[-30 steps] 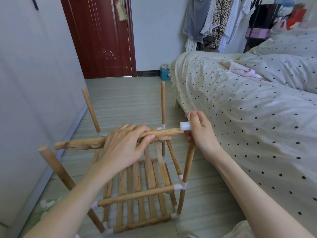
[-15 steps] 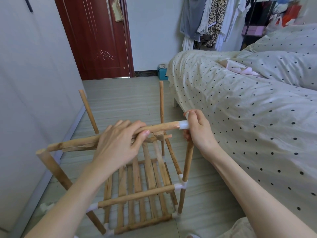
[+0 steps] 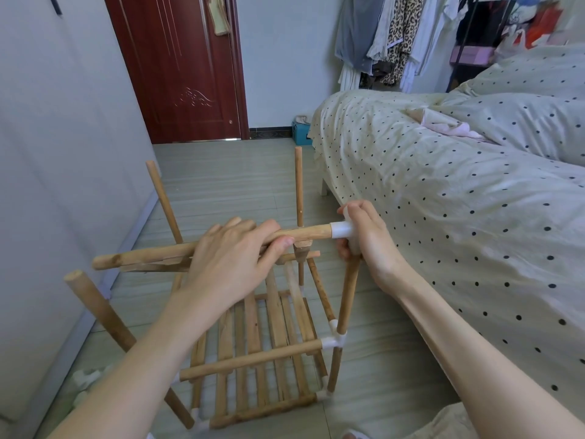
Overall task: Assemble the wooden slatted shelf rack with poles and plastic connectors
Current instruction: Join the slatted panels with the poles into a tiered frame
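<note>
The half-built wooden rack (image 3: pixel 262 369) stands on the floor between the wall and the bed, with a slatted bottom shelf and several upright poles. My left hand (image 3: pixel 231 261) grips the front rail of a second slatted shelf panel (image 3: pixel 142 258), held level above the bottom shelf. My right hand (image 3: pixel 364 239) is closed around a white plastic connector (image 3: pixel 340 230) at the right end of that rail. The connector sits on top of the front right upright pole (image 3: pixel 348 296). The front left pole (image 3: pixel 95 312) leans outward with a bare top.
A bed (image 3: pixel 443 201) with a dotted cover runs along the right, close to the rack. A grey wall (image 3: pixel 63 153) borders the left. Loose white connectors (image 3: pixel 84 380) lie on the floor at lower left. A red door (image 3: pixel 180 68) and hanging clothes (image 3: pixel 386 36) stand at the back.
The rail end has slid further into the white connector under my right hand, and the panel has levelled slightly. Both hands keep their grips.
</note>
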### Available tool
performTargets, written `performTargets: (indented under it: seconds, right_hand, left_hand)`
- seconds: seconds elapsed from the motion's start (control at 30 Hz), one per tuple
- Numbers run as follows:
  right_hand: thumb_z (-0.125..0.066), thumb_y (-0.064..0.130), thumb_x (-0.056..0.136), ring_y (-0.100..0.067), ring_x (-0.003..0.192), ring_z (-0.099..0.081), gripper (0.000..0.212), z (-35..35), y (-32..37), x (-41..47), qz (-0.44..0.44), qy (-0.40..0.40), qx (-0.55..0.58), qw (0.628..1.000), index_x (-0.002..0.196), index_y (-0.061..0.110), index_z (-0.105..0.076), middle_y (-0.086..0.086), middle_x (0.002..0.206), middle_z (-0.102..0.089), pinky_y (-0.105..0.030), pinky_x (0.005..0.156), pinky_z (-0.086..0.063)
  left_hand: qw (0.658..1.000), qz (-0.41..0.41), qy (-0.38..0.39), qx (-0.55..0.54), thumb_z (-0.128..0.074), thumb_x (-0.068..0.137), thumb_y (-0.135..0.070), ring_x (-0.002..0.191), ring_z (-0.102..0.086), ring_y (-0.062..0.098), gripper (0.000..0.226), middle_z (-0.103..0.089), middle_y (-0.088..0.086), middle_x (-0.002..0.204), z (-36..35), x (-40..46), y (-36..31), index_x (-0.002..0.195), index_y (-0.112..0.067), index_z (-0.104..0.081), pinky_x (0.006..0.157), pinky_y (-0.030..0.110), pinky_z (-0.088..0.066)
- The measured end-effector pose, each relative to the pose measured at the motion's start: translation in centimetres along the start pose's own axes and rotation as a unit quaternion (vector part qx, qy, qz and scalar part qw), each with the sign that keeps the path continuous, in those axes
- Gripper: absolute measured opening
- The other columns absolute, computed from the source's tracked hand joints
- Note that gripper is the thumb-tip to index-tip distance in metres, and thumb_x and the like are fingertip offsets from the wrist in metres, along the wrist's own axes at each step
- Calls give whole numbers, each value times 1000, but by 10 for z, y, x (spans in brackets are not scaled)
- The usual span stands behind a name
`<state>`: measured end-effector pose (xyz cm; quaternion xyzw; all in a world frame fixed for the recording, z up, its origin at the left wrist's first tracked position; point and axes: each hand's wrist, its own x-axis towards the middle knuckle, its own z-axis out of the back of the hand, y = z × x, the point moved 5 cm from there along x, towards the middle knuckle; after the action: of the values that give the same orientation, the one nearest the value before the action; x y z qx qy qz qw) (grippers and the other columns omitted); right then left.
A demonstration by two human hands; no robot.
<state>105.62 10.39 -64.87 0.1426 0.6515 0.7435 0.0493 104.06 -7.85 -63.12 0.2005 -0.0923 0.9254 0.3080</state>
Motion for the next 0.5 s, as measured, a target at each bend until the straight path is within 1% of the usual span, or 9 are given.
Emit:
performTargets:
  seconds: [0.07, 0.1, 0.13, 0.2, 0.27, 0.33, 0.4, 0.5]
  right_hand:
    - [-22, 46, 100, -17, 44, -47, 45, 1, 1, 4, -45, 43, 61, 996, 81, 13, -46, -6, 54, -51, -24, 47, -40]
    - [-17, 53, 98, -18, 48, -51, 57, 1, 3, 8, -67, 65, 111, 989, 77, 11, -48, -7, 59, -55, -26, 47, -44]
    - [-13, 57, 97, -19, 52, -54, 66, 1, 5, 12, -84, 84, 153, 981, 73, 8, -50, -8, 63, -58, -27, 49, -47]
    - [-6, 60, 95, -18, 54, -54, 76, 0, 10, 22, -106, 101, 192, 970, 70, 6, -54, -10, 68, -60, -26, 52, -47]
    - [-8, 58, 96, -17, 51, -50, 76, -3, 12, 31, -125, 100, 205, 966, 71, 6, -57, -9, 65, -58, -23, 51, -44]
    - [-17, 52, 99, -14, 47, -48, 68, -7, 9, 34, -132, 93, 169, 972, 71, 6, -58, -5, 58, -54, -19, 46, -42]
    - [-27, 41, 101, -10, 42, -47, 57, -6, 7, 35, -118, 76, 119, 983, 68, 7, -58, -1, 50, -51, -15, 41, -38]
    - [-31, 31, 102, -6, 36, -40, 50, -1, 4, 35, -110, 40, 87, 989, 64, 8, -55, 5, 42, -44, -12, 38, -34]
  left_hand:
    - [1000, -24, 7, -5, -1, 81, -64, 76, -53, 7, 60, -55, -14, 76, 0, 4, 0, 96, -34, -50, 62, 24, -44]
    - [999, -37, 10, -6, -2, 80, -66, 71, -53, 6, 60, -53, -14, 71, 1, 6, 0, 95, -34, -50, 57, 22, -41]
    - [999, -48, 9, -3, -3, 79, -67, 66, -51, 4, 59, -51, -14, 67, 1, 8, 0, 93, -34, -50, 52, 20, -36]
    - [998, -65, 3, 10, -7, 79, -70, 59, -49, 3, 55, -48, -13, 60, 4, 12, -1, 88, -35, -48, 46, 17, -24]
    - [997, -74, -8, 13, -9, 82, -72, 52, -47, 4, 55, -45, -13, 55, 7, 15, -1, 83, -34, -49, 45, 17, -18]
    - [997, -74, -16, 19, -8, 84, -73, 47, -43, 4, 58, -41, -13, 50, 6, 16, 0, 80, -32, -48, 45, 18, -19]
    - [997, -71, -23, 33, -9, 82, -73, 45, -41, 10, 55, -34, -14, 47, 5, 17, -2, 75, -30, -42, 46, 20, -20]
    - [996, -78, -35, 42, -18, 85, -67, 39, -39, 16, 44, -31, -13, 44, 4, 18, -13, 73, -28, -33, 44, 18, -22]
